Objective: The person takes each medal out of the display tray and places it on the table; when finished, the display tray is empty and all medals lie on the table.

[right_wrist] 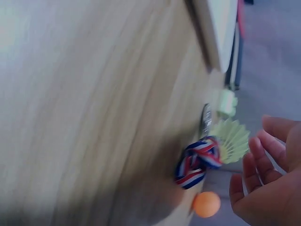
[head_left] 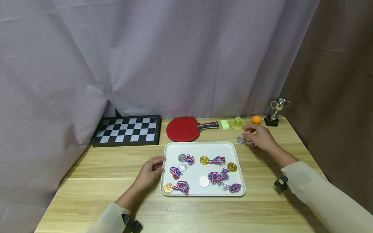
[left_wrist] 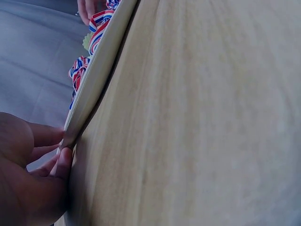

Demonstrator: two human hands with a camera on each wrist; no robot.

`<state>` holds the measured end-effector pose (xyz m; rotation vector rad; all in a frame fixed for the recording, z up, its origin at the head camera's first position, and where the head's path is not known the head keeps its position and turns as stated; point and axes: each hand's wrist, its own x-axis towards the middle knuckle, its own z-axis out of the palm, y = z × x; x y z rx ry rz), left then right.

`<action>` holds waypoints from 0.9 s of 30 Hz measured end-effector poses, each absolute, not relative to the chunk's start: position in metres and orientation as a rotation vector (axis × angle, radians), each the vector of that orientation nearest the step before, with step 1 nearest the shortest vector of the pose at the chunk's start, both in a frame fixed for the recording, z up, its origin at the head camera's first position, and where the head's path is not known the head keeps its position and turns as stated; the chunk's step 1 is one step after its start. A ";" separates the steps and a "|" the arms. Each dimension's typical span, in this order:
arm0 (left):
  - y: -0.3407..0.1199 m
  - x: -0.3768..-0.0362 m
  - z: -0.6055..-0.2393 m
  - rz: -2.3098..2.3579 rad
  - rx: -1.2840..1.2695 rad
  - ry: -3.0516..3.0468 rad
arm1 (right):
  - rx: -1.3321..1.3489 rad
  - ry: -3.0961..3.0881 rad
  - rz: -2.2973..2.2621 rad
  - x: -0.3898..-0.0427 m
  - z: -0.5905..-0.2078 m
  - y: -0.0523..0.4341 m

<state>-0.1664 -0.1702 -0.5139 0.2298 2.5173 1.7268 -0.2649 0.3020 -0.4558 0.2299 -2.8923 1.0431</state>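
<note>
A: Where's the silver medal [head_left: 241,139]?
B: On table, just right of tray [head_left: 168,149], ribbon trailing right under right hand [head_left: 261,137], fingers relaxed, apart.
A: Left hand [head_left: 149,172]?
B: Pinches tray's left edge; bare wood in front.

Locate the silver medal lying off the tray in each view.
Head: silver medal right of the tray, by the right hand.
Left wrist: not in it.
Right wrist: medal edge-on at centre right, its ribbon below.
Shared landmark: the shuttlecock.

A wooden table [head_left: 96,191] stands before pale grey curtains [head_left: 145,58].
</note>
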 end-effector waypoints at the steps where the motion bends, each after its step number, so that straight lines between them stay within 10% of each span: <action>1: -0.170 -0.167 -0.514 1.723 0.232 2.521 | 0.241 -2.892 1.047 -0.263 -0.453 0.301; 27: -0.168 -0.167 -0.516 1.756 0.202 2.526 | 0.537 -2.985 1.243 -0.187 -0.476 0.258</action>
